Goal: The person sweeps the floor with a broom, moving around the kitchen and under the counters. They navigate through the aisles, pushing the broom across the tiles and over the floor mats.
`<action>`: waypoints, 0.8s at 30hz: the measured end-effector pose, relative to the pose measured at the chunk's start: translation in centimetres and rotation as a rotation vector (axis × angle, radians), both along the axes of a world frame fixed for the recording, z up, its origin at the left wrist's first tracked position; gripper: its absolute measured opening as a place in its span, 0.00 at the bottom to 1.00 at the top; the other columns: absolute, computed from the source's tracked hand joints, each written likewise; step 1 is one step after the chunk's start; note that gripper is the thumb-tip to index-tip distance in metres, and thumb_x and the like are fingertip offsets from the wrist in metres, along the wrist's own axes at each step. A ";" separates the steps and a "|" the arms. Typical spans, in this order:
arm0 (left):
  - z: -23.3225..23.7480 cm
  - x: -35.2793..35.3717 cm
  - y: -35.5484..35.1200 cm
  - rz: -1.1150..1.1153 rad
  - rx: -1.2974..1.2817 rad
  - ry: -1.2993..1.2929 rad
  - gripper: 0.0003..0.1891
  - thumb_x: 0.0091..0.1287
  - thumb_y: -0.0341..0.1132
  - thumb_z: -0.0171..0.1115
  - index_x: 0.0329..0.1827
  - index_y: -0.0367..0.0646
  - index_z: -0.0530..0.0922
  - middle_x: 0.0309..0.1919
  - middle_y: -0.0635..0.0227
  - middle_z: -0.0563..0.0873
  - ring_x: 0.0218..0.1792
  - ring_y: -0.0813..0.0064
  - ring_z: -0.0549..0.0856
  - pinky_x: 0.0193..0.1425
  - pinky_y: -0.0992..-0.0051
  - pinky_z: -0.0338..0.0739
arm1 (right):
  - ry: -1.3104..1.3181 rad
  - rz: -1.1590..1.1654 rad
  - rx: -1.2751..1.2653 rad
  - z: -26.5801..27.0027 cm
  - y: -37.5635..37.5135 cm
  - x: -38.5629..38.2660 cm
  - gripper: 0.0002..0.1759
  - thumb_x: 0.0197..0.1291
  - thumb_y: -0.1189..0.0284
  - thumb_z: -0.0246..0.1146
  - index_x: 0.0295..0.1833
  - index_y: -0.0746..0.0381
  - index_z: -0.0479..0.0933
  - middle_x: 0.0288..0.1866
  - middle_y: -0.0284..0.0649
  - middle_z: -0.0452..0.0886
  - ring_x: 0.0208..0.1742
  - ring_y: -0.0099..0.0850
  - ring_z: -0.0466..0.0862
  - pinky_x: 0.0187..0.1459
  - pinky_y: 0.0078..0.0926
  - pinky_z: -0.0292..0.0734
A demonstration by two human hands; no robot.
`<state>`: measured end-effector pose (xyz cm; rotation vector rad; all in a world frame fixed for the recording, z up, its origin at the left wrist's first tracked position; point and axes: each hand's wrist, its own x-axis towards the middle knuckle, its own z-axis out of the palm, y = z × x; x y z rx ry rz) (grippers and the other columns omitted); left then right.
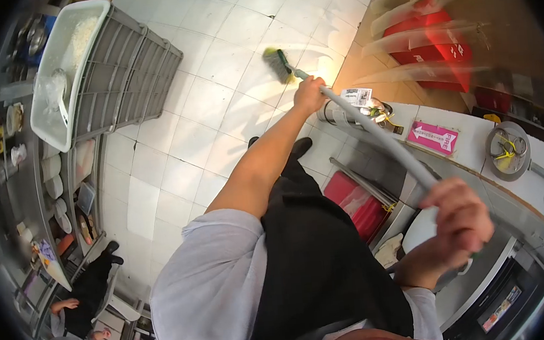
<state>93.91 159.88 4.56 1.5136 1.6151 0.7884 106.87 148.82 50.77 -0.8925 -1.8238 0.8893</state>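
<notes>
A broom crosses the view at a slant, its grey handle (381, 136) running from the right toward the floor. The broom head (278, 66), with green and greyish bristles, is over the white tiles beside a brown panel. Low on the handle, near the head, my left hand (311, 95) is closed around the shaft with the arm stretched forward. My right hand (460, 219) grips the upper end; it is slightly blurred, and its fingers are curled round the handle.
Grey stacked crates (127, 69) carry a white tub (51, 126) at left. Shelves with dishes line the left side, where another person (87, 299) sits. At right, a counter holds a pink sign (432, 138), a round metal pan (507, 151) and a metal canister (342, 113). A red box (428, 46) stands beyond.
</notes>
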 end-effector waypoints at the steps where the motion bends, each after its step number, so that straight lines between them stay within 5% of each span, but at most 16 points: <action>1: 1.5 -0.2 0.5 -0.055 0.090 -0.045 0.16 0.63 0.44 0.77 0.46 0.45 0.85 0.51 0.54 0.86 0.57 0.49 0.84 0.58 0.54 0.83 | 0.054 -0.038 0.020 0.9 0.1 2.0 0.35 0.79 0.41 0.55 0.28 0.60 0.68 0.23 0.37 0.73 0.25 0.37 0.79 0.26 0.33 0.72; 6: 7.4 -4.0 -10.6 0.101 0.324 -0.005 0.16 0.62 0.43 0.78 0.36 0.41 0.82 0.40 0.56 0.84 0.46 0.47 0.83 0.51 0.51 0.79 | 0.365 0.172 -0.136 4.6 2.5 6.2 0.35 0.79 0.38 0.51 0.30 0.58 0.69 0.25 0.36 0.74 0.27 0.35 0.79 0.25 0.26 0.71; 11: 2.3 -12.0 -26.0 0.412 -0.285 0.270 0.21 0.65 0.50 0.76 0.28 0.42 0.79 0.37 0.54 0.83 0.43 0.46 0.82 0.48 0.51 0.77 | 0.494 0.228 -0.738 -8.3 6.5 2.8 0.26 0.84 0.52 0.51 0.36 0.62 0.72 0.30 0.40 0.75 0.28 0.36 0.78 0.28 0.34 0.76; 12: -5.1 -14.8 -31.2 0.482 -0.140 0.332 0.20 0.67 0.51 0.74 0.36 0.40 0.83 0.39 0.54 0.84 0.47 0.46 0.83 0.52 0.50 0.79 | 0.421 0.270 -0.888 -12.1 6.2 0.4 0.21 0.83 0.59 0.55 0.40 0.64 0.77 0.36 0.41 0.81 0.34 0.36 0.82 0.33 0.34 0.80; 13: -6.0 -17.1 -33.3 0.472 -0.442 0.417 0.22 0.67 0.52 0.74 0.44 0.39 0.84 0.44 0.53 0.85 0.51 0.45 0.84 0.56 0.49 0.80 | -0.147 0.338 -0.585 -14.8 5.7 -1.1 0.14 0.81 0.68 0.57 0.46 0.67 0.81 0.44 0.43 0.86 0.44 0.33 0.87 0.42 0.34 0.85; 14: -6.7 -18.7 -34.6 0.453 -0.743 0.494 0.25 0.66 0.53 0.74 0.52 0.38 0.85 0.49 0.52 0.86 0.55 0.44 0.84 0.61 0.48 0.81 | 0.069 0.333 -1.093 -14.8 5.6 -4.9 0.10 0.78 0.75 0.59 0.48 0.71 0.83 0.48 0.43 0.89 0.52 0.31 0.89 0.50 0.33 0.87; 16: -12.1 -20.4 -36.5 0.533 -0.787 0.455 0.30 0.66 0.56 0.74 0.59 0.38 0.83 0.54 0.51 0.86 0.60 0.43 0.83 0.64 0.48 0.80 | -0.009 0.424 -1.060 -17.0 4.2 -6.2 0.11 0.78 0.75 0.59 0.47 0.71 0.84 0.47 0.44 0.89 0.53 0.31 0.89 0.50 0.32 0.87; 17: -14.0 -21.0 -36.7 0.606 -0.826 0.415 0.36 0.65 0.59 0.73 0.65 0.38 0.81 0.59 0.50 0.86 0.64 0.43 0.82 0.68 0.47 0.80 | -0.086 0.508 -1.022 -17.8 3.7 -6.3 0.11 0.77 0.76 0.59 0.46 0.72 0.84 0.46 0.45 0.89 0.54 0.31 0.89 0.51 0.32 0.87; 18: -11.8 -19.9 -33.6 0.481 -0.711 0.493 0.34 0.68 0.53 0.71 0.67 0.33 0.78 0.62 0.42 0.85 0.64 0.45 0.85 0.70 0.57 0.79 | -0.089 0.517 -1.034 -17.1 3.9 -6.0 0.11 0.77 0.76 0.59 0.46 0.72 0.84 0.46 0.45 0.89 0.54 0.31 0.89 0.51 0.32 0.87; 19: -14.6 -18.6 -31.4 0.560 -0.642 0.439 0.33 0.70 0.52 0.69 0.66 0.33 0.79 0.62 0.44 0.86 0.66 0.47 0.84 0.72 0.56 0.77 | -0.023 0.469 -0.922 -15.2 4.5 -5.0 0.11 0.77 0.76 0.59 0.44 0.71 0.83 0.45 0.47 0.88 0.53 0.35 0.89 0.49 0.32 0.86; 20: -15.7 -17.2 -28.3 0.486 -0.557 0.332 0.33 0.71 0.58 0.66 0.71 0.44 0.80 0.71 0.54 0.81 0.69 0.47 0.81 0.76 0.51 0.74 | 0.044 0.420 -0.798 -13.7 5.5 -3.9 0.11 0.77 0.76 0.59 0.41 0.71 0.82 0.45 0.49 0.88 0.53 0.39 0.89 0.48 0.33 0.86; 21: -12.5 -15.3 -23.5 0.228 -0.512 0.460 0.29 0.72 0.56 0.67 0.67 0.45 0.82 0.73 0.55 0.79 0.69 0.47 0.81 0.75 0.52 0.74 | 0.142 0.418 -0.730 -12.9 6.3 -2.4 0.13 0.78 0.74 0.58 0.39 0.70 0.80 0.43 0.51 0.87 0.53 0.44 0.89 0.48 0.34 0.86; 22: -13.6 -12.7 -19.6 0.518 -0.465 0.227 0.23 0.72 0.52 0.69 0.62 0.48 0.85 0.73 0.56 0.79 0.68 0.46 0.81 0.74 0.52 0.75 | 0.237 0.417 -0.661 -12.1 7.2 -0.7 0.16 0.79 0.71 0.58 0.36 0.69 0.78 0.42 0.52 0.87 0.53 0.49 0.89 0.48 0.35 0.86; 24: -10.9 -8.8 -11.9 0.535 -0.220 0.167 0.19 0.70 0.51 0.71 0.55 0.50 0.86 0.59 0.56 0.86 0.64 0.43 0.82 0.67 0.51 0.79 | 0.168 0.384 -0.424 -9.2 8.8 1.8 0.24 0.82 0.62 0.56 0.32 0.66 0.73 0.39 0.53 0.86 0.53 0.55 0.88 0.46 0.41 0.89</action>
